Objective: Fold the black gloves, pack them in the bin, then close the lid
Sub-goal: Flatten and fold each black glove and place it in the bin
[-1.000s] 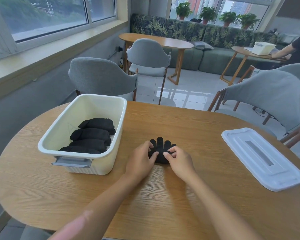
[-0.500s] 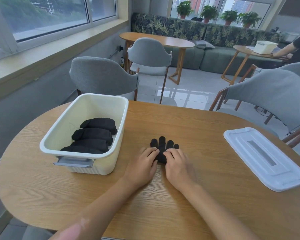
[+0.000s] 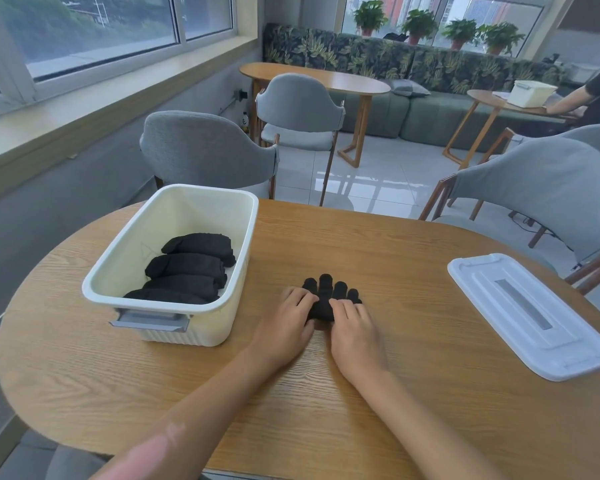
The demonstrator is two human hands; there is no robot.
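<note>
A black glove (image 3: pixel 327 295) lies flat on the wooden table (image 3: pixel 378 251), its fingertips pointing away from me. My left hand (image 3: pixel 289 318) and my right hand (image 3: pixel 354 329) rest side by side on its cuff half, fingers pressing the fabric down, so only the glove's fingers and middle show. To the left stands a cream bin (image 3: pixel 222 233) without its lid, holding several folded black gloves (image 3: pixel 189 266) stacked in a row. The white lid (image 3: pixel 527 313) lies flat on the table at the right.
Grey chairs stand behind the table: one (image 3: pixel 205 150) behind the bin, another (image 3: pixel 541 188) at the right. Farther back are more tables, a sofa and another person's arm (image 3: pixel 568 102) at the far right. The table's near edge curves below my forearms.
Both hands have flattened and slid forward over the glove's cuff; earlier the fingers were curled, pinching it. The glove stays in the same spot.
</note>
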